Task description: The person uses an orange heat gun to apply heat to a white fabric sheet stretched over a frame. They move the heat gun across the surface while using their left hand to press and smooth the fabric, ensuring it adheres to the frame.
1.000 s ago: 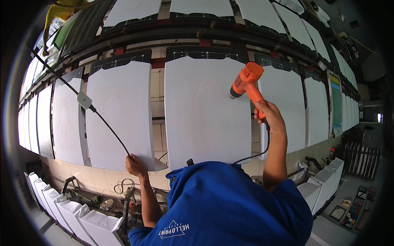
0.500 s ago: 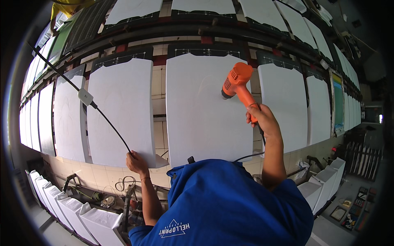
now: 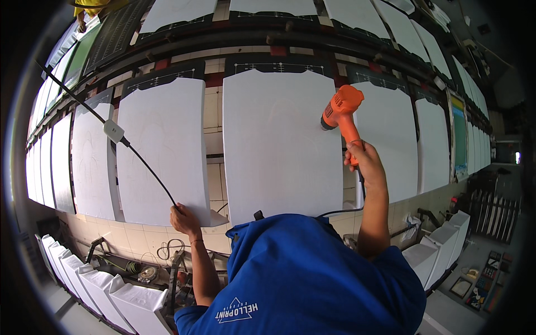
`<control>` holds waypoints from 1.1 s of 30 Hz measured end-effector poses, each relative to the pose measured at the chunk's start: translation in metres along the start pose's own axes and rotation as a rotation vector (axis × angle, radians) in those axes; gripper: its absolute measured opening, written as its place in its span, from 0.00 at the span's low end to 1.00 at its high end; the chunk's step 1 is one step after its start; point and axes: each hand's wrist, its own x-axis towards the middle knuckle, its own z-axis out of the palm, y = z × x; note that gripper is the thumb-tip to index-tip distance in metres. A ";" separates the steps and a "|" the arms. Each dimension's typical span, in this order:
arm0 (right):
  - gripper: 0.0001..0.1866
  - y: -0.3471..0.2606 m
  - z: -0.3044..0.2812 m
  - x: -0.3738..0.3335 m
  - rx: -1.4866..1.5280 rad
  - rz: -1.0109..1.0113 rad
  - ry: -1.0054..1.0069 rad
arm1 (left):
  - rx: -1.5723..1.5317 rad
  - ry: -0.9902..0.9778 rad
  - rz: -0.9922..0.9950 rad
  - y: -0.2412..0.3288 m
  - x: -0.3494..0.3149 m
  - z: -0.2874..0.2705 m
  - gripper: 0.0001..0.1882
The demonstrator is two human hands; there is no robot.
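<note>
In my right hand (image 3: 365, 162) is an orange heat gun (image 3: 347, 114), gripped by its handle. Its dark nozzle points left and down, above the right edge of a white shirt (image 3: 282, 151) stretched over a black board (image 3: 279, 66). My left hand (image 3: 185, 219) is closed round a black cable (image 3: 152, 171), at the lower edge of the neighbouring white shirt (image 3: 162, 123). A white plug or socket block (image 3: 113, 131) hangs on that cable, over the shirt. From the heat gun's handle a second black cord (image 3: 343, 211) runs down toward my body.
More white shirts on boards (image 3: 385, 134) stand in rows to the right, left and beyond a dark rail (image 3: 234, 42). A framed screen (image 3: 459, 134) rests at the right. Folded white pieces (image 3: 134, 298) hang behind me. A person in yellow (image 3: 92, 6) is at the far left.
The heat gun and my right hand have moved right, from over the middle shirt to its right edge. My left hand still grips the cable and has barely moved.
</note>
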 end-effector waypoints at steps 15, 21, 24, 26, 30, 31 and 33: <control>0.14 0.007 -0.007 -0.027 0.020 0.042 -0.148 | -0.009 0.004 -0.015 0.004 -0.001 0.000 0.16; 0.16 -0.007 0.015 -0.007 0.016 0.053 -0.207 | -0.031 0.000 -0.008 0.005 0.001 -0.002 0.16; 0.16 -0.012 0.022 0.009 0.055 0.039 -0.258 | -0.033 -0.012 -0.044 0.004 0.001 -0.003 0.15; 0.16 -0.014 0.040 0.019 0.030 -0.015 -0.243 | -0.036 0.000 -0.033 0.004 0.002 -0.002 0.15; 0.15 -0.022 0.082 0.021 0.038 -0.041 -0.290 | -0.036 -0.010 -0.023 0.005 0.000 -0.003 0.15; 0.15 -0.025 0.088 0.018 0.038 -0.026 -0.319 | -0.038 -0.024 -0.026 0.004 -0.001 -0.005 0.15; 0.16 -0.028 0.092 0.011 -0.031 0.022 -0.408 | -0.046 -0.044 -0.019 0.003 0.002 -0.004 0.14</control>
